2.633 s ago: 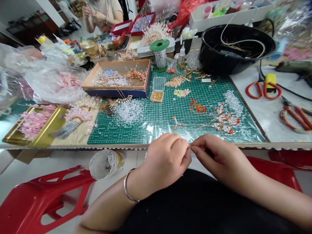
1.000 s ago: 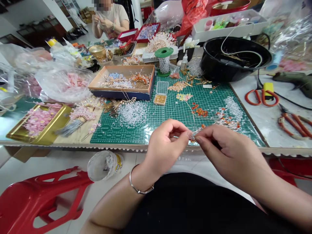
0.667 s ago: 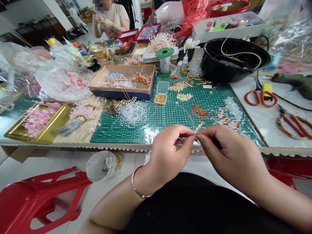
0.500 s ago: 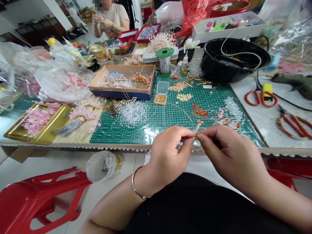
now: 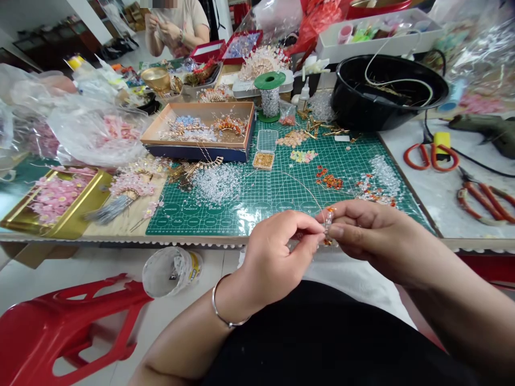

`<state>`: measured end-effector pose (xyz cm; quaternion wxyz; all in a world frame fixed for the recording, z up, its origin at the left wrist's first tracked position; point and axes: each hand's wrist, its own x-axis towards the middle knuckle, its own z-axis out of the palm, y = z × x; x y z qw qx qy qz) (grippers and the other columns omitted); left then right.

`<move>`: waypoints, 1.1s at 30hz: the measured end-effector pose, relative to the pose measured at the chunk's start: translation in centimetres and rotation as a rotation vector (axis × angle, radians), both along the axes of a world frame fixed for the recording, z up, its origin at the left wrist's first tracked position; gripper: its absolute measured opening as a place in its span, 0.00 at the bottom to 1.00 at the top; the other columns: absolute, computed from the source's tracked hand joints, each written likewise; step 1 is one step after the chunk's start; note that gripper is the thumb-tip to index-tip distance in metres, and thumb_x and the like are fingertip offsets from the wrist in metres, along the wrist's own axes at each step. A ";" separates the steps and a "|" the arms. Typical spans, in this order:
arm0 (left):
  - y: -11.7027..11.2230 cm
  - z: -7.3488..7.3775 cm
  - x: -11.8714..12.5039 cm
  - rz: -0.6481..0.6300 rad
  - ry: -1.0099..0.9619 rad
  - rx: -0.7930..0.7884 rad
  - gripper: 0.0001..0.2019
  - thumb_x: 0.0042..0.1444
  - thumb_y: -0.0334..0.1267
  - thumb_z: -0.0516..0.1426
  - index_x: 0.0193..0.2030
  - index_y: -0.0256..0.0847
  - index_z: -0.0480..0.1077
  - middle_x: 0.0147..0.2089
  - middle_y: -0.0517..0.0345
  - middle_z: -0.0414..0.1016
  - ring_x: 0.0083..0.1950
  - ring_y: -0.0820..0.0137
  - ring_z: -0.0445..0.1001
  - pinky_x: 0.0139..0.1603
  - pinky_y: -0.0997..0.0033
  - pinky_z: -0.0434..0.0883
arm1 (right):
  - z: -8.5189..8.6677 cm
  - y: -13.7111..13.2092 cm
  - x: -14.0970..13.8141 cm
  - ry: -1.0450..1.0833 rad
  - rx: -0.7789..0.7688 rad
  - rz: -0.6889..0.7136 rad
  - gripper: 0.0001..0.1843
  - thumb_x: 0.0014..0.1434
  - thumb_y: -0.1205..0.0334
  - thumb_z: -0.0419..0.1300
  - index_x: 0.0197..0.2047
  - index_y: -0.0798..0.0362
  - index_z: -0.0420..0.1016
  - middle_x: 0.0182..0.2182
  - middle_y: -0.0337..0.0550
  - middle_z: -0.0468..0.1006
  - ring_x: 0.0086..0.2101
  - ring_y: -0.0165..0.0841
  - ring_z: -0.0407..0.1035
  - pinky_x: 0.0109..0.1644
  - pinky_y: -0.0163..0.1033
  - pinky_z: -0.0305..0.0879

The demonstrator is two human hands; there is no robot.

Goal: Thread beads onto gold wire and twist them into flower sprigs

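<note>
- Left hand [image 5: 279, 257]: fingers curled narrow, tips pinching a beaded wire [image 5: 329, 224] strung with orange and clear beads, bangle [image 5: 225, 306] at the wrist
- Right hand [image 5: 370, 238]: narrow pinch on the same beaded wire, fingertips just beside the left hand's
- Ahead of both hands: green cutting mat [image 5: 281, 214], its printed lettering too small to read
- On the mat, ahead of the left hand: heap of clear beads [image 5: 217, 183]
- On the mat, ahead of the right hand: orange bead sprigs [image 5: 330, 181]
- Right of the right hand: orange-handled scissors [image 5: 426, 156] on a pale marbled surface [image 5: 418, 209]
- Below the left hand, on a white tile floor [image 5: 100, 268]: plastic tub [image 5: 171, 272] with a yellow label, writing unreadable, beside a red plastic stool [image 5: 60, 327]
- Far beyond the left hand: a co-worker's hands [image 5: 159, 29], raised together
</note>
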<state>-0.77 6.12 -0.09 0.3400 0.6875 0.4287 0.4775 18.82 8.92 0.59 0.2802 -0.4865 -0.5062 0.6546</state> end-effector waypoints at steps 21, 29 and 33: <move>0.1 0.5 -0.4 -0.185 -0.065 -0.528 0.07 0.61 0.37 0.61 0.36 0.42 0.65 0.36 0.57 0.77 0.38 0.66 0.79 0.37 0.65 0.76 | -1.7 -1.1 1.5 -0.051 -0.011 0.137 0.20 0.60 0.40 0.66 0.35 0.49 0.77 0.18 0.30 0.60 0.20 0.26 0.48 0.24 0.35 0.44; -0.3 0.6 -0.2 -0.153 0.001 -0.328 0.06 0.62 0.33 0.59 0.35 0.42 0.65 0.35 0.59 0.76 0.37 0.70 0.77 0.38 0.69 0.74 | -0.9 -0.9 1.3 -0.136 0.029 0.111 0.18 0.59 0.40 0.67 0.35 0.47 0.80 0.19 0.31 0.59 0.21 0.26 0.49 0.23 0.35 0.44; -0.3 0.6 -0.1 -0.152 0.012 -0.317 0.07 0.62 0.32 0.60 0.35 0.42 0.65 0.35 0.60 0.76 0.37 0.70 0.77 0.37 0.69 0.74 | -1.1 -1.0 1.6 -0.173 0.045 0.102 0.20 0.60 0.39 0.66 0.33 0.48 0.79 0.19 0.31 0.60 0.21 0.27 0.49 0.24 0.35 0.46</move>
